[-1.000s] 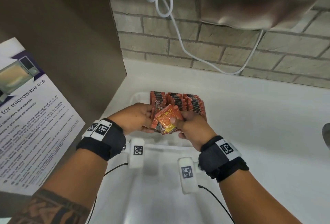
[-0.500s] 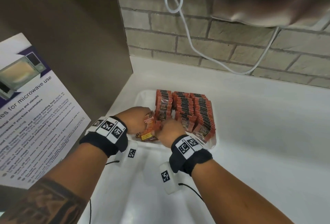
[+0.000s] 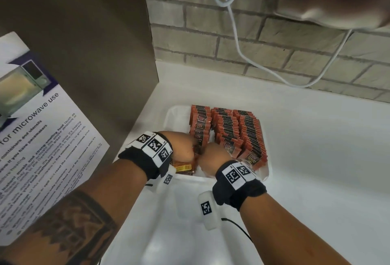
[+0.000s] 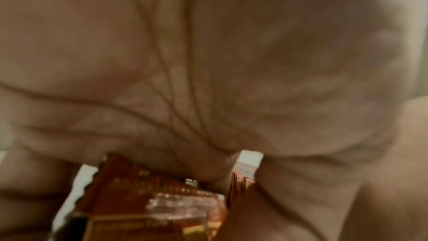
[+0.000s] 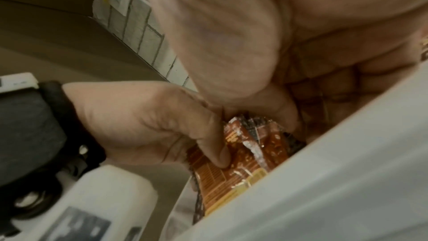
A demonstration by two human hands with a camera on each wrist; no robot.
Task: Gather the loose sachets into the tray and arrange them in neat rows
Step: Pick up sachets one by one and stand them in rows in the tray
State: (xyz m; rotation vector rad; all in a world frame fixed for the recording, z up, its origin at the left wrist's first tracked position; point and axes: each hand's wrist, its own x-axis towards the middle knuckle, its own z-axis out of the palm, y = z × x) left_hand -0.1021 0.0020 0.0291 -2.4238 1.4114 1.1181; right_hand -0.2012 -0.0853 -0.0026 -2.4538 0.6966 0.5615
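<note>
A white tray (image 3: 175, 115) on the counter holds three rows of upright orange-brown sachets (image 3: 236, 129). Both hands reach into the tray's near left corner. My left hand (image 3: 181, 146) grips a small bunch of loose sachets (image 3: 183, 167); in the right wrist view its thumb (image 5: 215, 151) presses on the sachets (image 5: 236, 169). My right hand (image 3: 213, 155) is curled over the same bunch at the near end of the left row; its fingers are hidden. In the left wrist view the palm fills the frame, with sachets (image 4: 150, 199) below it.
A brown cabinet side (image 3: 95, 43) stands just left of the tray, with a microwave-use notice (image 3: 38, 138) on it. A brick wall (image 3: 274, 49) with a hanging white cable (image 3: 238, 43) closes the back. White countertop (image 3: 316, 159) stretches to the right and front.
Both hands have come down from above the tray into its near left corner, carrying the bunch of sachets with them. The sachets sit lower, mostly hidden between the hands.
</note>
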